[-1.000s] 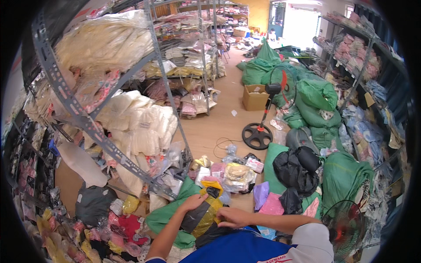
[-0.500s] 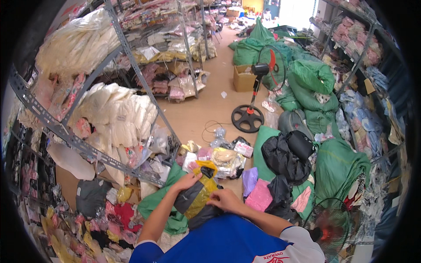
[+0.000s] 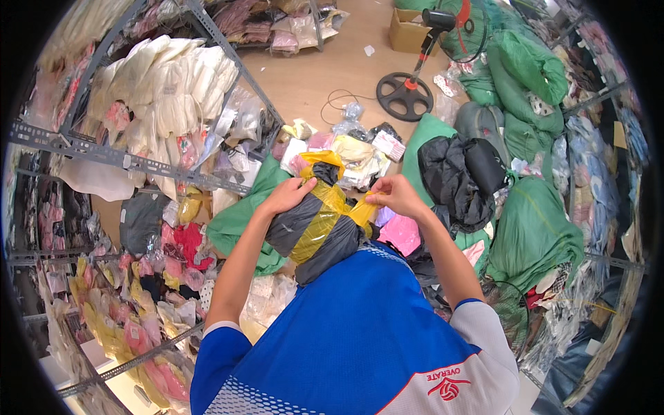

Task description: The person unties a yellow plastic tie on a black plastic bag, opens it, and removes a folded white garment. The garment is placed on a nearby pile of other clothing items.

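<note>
A black plastic parcel [image 3: 287,232] wrapped with bands of yellow tape [image 3: 315,232] rests against my body, tilted. My left hand [image 3: 290,196] grips its upper left side, thumb near the bunched black end circled with yellow. At the parcel's right side, my right hand [image 3: 399,196] pinches a strip of yellow tape [image 3: 361,211] that stretches from the wrapping, held a little off the surface. Just behind the parcel lies a heap of clear-bagged garments [image 3: 360,162]. Green cloth [image 3: 235,225] spreads on its left.
Metal shelving [image 3: 145,162] with bagged white clothes [image 3: 166,83] stands at left. Green sacks [image 3: 536,235] and a black bag [image 3: 449,176] crowd the right. A standing fan's round base [image 3: 404,97] and a cardboard box [image 3: 409,31] are farther ahead. Bagged clothes [image 3: 138,311] pile up lower left.
The view has tilted downward. My right hand has lifted away from the parcel, up and to the right, drawing out a strip of yellow tape. My left hand keeps its hold.
</note>
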Available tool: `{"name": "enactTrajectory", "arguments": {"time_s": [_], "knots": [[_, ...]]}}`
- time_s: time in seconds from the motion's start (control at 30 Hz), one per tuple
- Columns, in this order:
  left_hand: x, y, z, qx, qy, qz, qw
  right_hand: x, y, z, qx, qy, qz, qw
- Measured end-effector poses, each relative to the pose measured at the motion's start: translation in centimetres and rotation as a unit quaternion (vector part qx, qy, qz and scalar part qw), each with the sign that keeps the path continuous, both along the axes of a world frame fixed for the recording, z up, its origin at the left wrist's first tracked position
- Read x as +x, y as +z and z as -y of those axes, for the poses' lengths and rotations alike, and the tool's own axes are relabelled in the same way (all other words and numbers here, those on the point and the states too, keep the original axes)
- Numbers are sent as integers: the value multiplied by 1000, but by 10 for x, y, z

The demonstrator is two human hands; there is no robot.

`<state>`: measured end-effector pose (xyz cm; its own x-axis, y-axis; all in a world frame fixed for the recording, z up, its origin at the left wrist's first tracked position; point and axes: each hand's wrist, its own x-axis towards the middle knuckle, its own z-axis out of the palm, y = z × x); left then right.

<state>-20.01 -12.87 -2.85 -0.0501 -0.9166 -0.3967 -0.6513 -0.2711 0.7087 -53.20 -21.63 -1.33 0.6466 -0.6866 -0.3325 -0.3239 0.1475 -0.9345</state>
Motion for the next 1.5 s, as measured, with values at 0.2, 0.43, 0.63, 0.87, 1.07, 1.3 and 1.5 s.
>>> {"name": "enactTrajectory", "arguments": {"time_s": [0.2,0.43,0.63,0.87,1.07,1.3,1.5], "knots": [[-20,7,-3,-1,34,-10,999,-14,-24,26,58,31,17,998],[-19,-29,-18,-34,59,19,997,-22,-28,31,35,-106,173,979],[-35,-18,17,6,-34,14,999,39,39,-57,-424,55,-54,903],[-35,-25,16,22,-17,11,1000,25,0,-71,-403,-24,-36,914],[-42,-12,23,8,-43,26,999,23,-8,-73,-379,-63,-46,922],[-46,12,15,29,-60,50,997,11,-11,-59,-228,-68,-27,971],[-47,24,5,4,-92,57,994,9,-50,-50,-183,-33,16,982]]}}
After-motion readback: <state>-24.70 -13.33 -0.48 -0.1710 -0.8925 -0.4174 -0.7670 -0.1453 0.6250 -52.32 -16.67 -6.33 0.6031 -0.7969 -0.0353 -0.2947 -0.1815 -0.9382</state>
